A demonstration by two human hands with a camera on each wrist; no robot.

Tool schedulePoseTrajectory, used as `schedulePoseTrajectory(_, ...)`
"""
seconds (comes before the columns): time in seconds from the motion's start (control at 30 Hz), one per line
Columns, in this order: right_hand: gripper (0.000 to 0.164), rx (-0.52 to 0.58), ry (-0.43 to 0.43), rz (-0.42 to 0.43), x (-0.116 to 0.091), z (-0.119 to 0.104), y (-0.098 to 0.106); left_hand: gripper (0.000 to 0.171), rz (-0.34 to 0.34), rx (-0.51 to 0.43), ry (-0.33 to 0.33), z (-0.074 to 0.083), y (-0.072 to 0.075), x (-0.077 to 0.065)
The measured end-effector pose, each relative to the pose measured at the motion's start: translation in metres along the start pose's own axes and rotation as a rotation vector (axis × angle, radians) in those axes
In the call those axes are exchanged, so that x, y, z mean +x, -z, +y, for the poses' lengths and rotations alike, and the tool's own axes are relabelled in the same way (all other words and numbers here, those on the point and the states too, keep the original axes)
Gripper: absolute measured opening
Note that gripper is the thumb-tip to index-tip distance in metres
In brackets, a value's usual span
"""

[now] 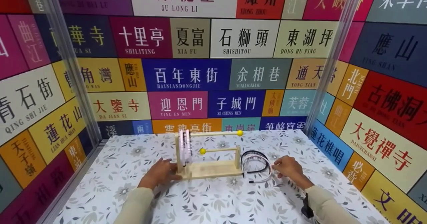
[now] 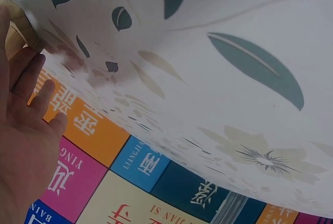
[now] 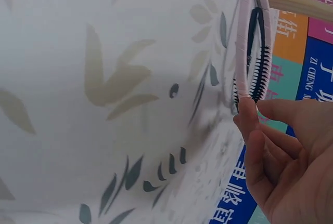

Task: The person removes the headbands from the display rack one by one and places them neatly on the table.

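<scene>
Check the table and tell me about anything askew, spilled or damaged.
Nothing stands out as spilled or damaged. The rack stands upright, headbands hanging on its upper bar. A pink headband and black headband are off it, but the right hand pinches the pink one, so that hardly looks odd.

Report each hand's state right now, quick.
Left hand: open, touching the left end of the wooden peg stand.
Right hand: closed, pinching the pink headband.
</scene>
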State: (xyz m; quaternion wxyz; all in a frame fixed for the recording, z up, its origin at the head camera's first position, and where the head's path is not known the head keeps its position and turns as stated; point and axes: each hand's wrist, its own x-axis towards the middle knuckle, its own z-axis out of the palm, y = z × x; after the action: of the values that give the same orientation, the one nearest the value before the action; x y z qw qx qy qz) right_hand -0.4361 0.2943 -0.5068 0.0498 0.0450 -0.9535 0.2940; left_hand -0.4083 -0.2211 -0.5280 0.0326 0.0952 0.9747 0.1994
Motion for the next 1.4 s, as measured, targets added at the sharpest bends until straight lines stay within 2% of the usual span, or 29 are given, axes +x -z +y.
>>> schedulePoseTrajectory(0.27, 0.03, -0.025, 0.088, 0.051, 0.0, -0.021, 0.012, 0.052, -0.005, -0.017, 0.024, 0.0, -0.002, 0.002)
schedulePoseTrajectory(0.43, 0.028, -0.004, 0.19, 0.057, 0.002, -0.049, 0.011, 0.052, 0.003, -0.017, 0.023, 0.0, -0.002, 0.003)
schedulePoseTrajectory(0.6, 0.025, 0.029, 0.24, 0.063, 0.003, -0.081, 0.004, 0.052, -0.004, -0.036, 0.05, 0.001, 0.0, 0.002)
schedulePoseTrajectory(0.83, 0.029, 0.056, 0.359, 0.031, -0.001, -0.128, -0.01, 0.051, 0.011, 0.065, -0.06, 0.001, 0.0, 0.003)
schedulePoseTrajectory(1.07, 0.031, 0.101, 0.453, -0.017, -0.003, -0.17, -0.018, 0.051, -0.003, 0.013, 0.006, 0.001, 0.0, 0.001)
schedulePoseTrajectory(1.4, 0.035, 0.105, 0.504, -0.061, -0.006, -0.211, -0.039, 0.052, -0.001, -0.032, 0.026, 0.004, 0.0, -0.001)
